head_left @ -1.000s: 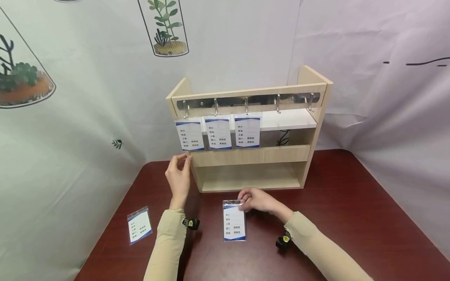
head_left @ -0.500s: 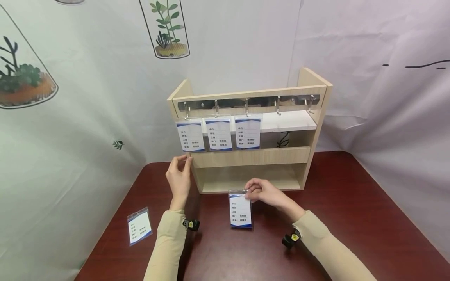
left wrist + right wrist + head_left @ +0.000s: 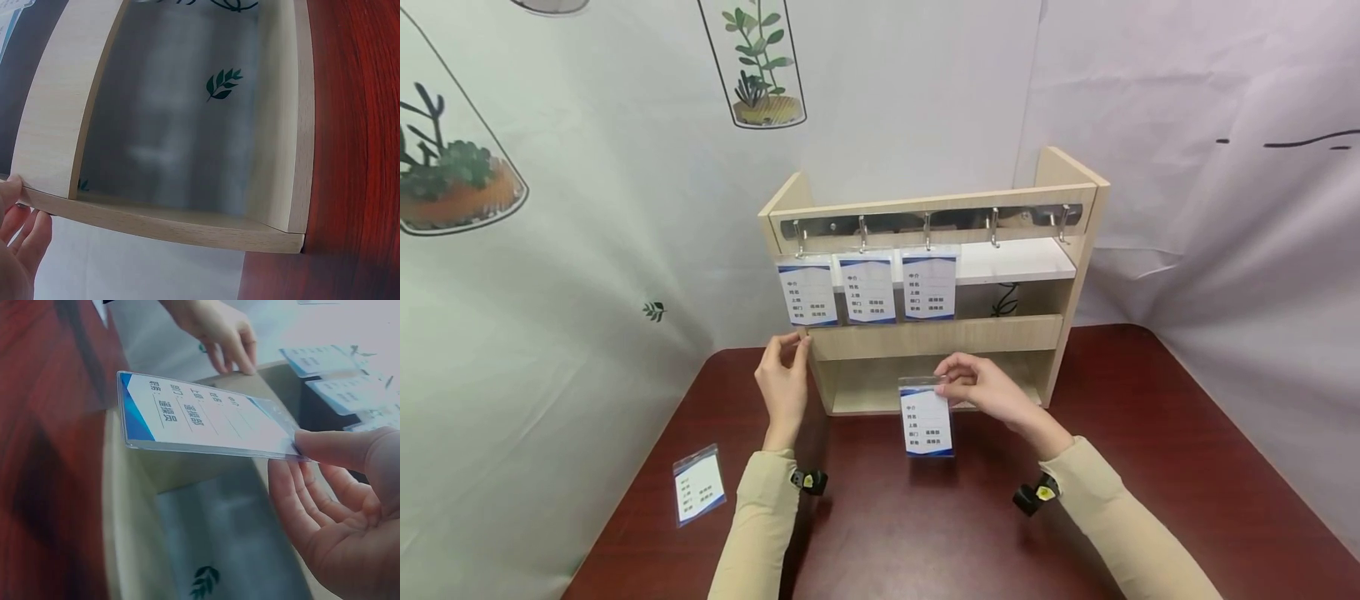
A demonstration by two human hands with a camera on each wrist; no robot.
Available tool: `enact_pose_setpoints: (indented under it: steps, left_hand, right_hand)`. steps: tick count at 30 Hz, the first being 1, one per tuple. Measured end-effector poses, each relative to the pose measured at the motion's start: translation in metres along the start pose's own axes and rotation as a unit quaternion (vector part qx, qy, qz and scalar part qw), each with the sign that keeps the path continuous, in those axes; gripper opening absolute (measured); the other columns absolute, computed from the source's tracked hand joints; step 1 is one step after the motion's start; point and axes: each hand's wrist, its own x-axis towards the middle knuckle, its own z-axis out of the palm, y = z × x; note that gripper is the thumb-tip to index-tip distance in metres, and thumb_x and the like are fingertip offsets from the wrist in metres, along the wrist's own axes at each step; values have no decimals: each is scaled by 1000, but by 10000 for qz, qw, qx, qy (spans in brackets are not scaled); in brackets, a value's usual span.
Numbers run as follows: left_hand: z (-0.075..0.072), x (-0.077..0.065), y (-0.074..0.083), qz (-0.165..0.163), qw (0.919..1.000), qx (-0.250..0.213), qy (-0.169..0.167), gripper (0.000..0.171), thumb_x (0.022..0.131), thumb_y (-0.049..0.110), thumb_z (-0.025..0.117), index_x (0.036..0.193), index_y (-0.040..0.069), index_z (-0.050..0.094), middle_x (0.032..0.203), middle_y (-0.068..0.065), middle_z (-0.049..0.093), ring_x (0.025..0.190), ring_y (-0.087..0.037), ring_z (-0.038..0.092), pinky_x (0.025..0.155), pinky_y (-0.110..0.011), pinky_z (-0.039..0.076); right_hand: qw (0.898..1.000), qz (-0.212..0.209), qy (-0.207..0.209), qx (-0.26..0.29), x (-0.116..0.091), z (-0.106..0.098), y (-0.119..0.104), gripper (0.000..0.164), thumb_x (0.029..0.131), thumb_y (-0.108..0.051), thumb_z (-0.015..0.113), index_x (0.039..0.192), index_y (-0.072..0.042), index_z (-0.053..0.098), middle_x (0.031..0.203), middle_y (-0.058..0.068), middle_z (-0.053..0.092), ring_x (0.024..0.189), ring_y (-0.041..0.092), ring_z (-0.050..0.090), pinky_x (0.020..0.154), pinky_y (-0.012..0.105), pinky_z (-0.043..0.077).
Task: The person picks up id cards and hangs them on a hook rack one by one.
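My right hand [image 3: 988,387] pinches the top corner of a badge card in a clear sleeve [image 3: 927,423], thumb on one face and fingers behind. The right wrist view shows this ID badge [image 3: 194,415] held out over the lower part of the wooden shelf [image 3: 940,337]. With thumb and fingertips my left hand [image 3: 781,383] grips the edge of the shelf's left side panel [image 3: 156,228]. Three more badges hang in a row from the left hooks: one badge [image 3: 808,293], a middle badge [image 3: 868,289] and a third badge [image 3: 929,287].
A metal hook rail [image 3: 955,221] runs across the shelf's top; its two right hooks [image 3: 995,227] bear no badge. Another badge [image 3: 698,485] lies on the dark red table [image 3: 895,533] at the left. A printed white cloth [image 3: 917,92] hangs behind.
My right hand has lifted the badge off the tabletop, moving it up, forward and slightly right toward the shelf. The left hand stays at the side panel.
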Motion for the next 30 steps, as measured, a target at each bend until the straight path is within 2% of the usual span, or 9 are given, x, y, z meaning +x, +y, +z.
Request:
enact_pose_setpoints:
  steps: [12,18,30]
  left_hand:
    - [0,1,0,-69,10000,-17,-42,23,94,21,74,102,0,70,100,-15,73,87,-28,72,73,-13,49]
    - [0,0,0,-48,10000,-3,5,23,92,20,76,102,0,71,98,-14,73,84,-28,72,72,-17,50]
    - [0,0,1,22,9999,-140,63,23,91,19,77,102,-1,72,97,-15,73,83,-29,72,69,-10,46]
  right_hand:
    - [9980,-221,544,-219,2,-25,-31,28,93,-7,71,114,6,60,96,14,65,83,18,66,76,33,58]
    - [9964,-445,711,-146,5,-33,-44,26,93,-5,70,114,7,59,96,15,64,81,15,66,75,30,57]
    - [9925,-689,997,-176,6,-43,-68,26,94,-5,70,114,8,58,95,11,65,80,12,66,75,32,58]
